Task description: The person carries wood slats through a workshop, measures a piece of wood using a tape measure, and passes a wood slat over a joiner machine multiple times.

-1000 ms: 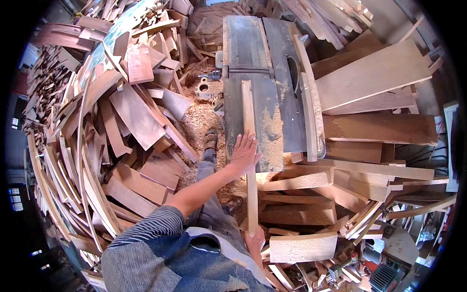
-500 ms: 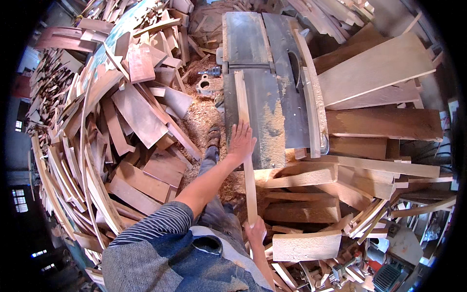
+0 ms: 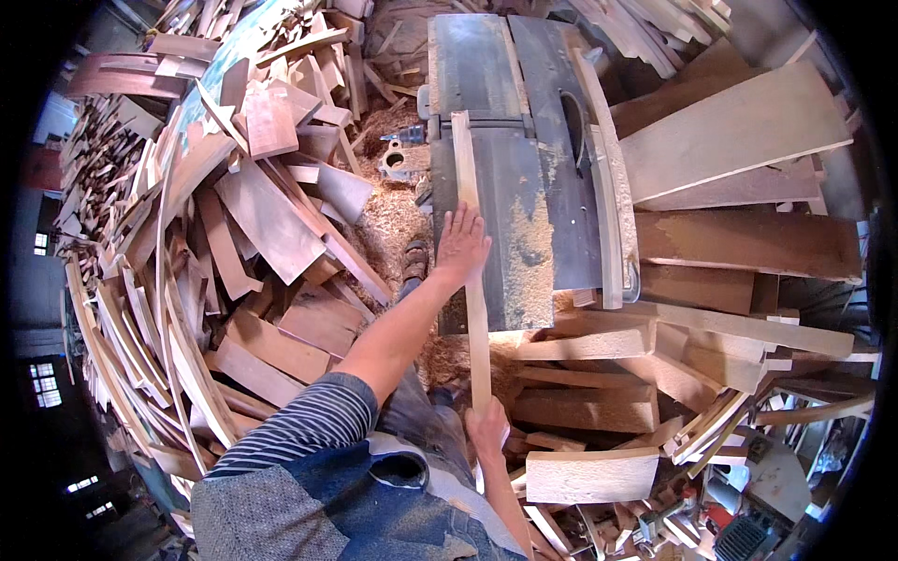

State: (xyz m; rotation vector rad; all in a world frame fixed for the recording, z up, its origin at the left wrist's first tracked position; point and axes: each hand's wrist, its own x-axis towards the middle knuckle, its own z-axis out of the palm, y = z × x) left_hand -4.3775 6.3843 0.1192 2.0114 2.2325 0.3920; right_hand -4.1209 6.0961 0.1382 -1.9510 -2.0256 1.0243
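A long, narrow wooden strip point(image 3: 478, 341) lies lengthwise along the left side of a dark metal jointer point(image 3: 505, 173). Its far end reaches the slot across the machine's bed, and its near end sticks out past the front edge toward me. My left hand point(image 3: 463, 246) rests flat on top of the strip, fingers stretched forward. Close to my body, my right hand point(image 3: 486, 431) is closed round the strip's near end; its fingertips are partly hidden. Sawdust point(image 3: 530, 248) covers part of the bed to the right of the strip.
Stacked boards point(image 3: 748, 243) crowd the machine's right side, with thick blocks point(image 3: 591, 477) nearer me. A large heap of offcuts point(image 3: 271, 220) fills the left. Shavings point(image 3: 393, 220) cover the floor beside my foot. A wooden fence point(image 3: 603, 187) runs along the bed's right side.
The strip has slid forward along the bed, its far end now at the slot. Both my hands have moved forward with it, the left still flat and the right still gripping.
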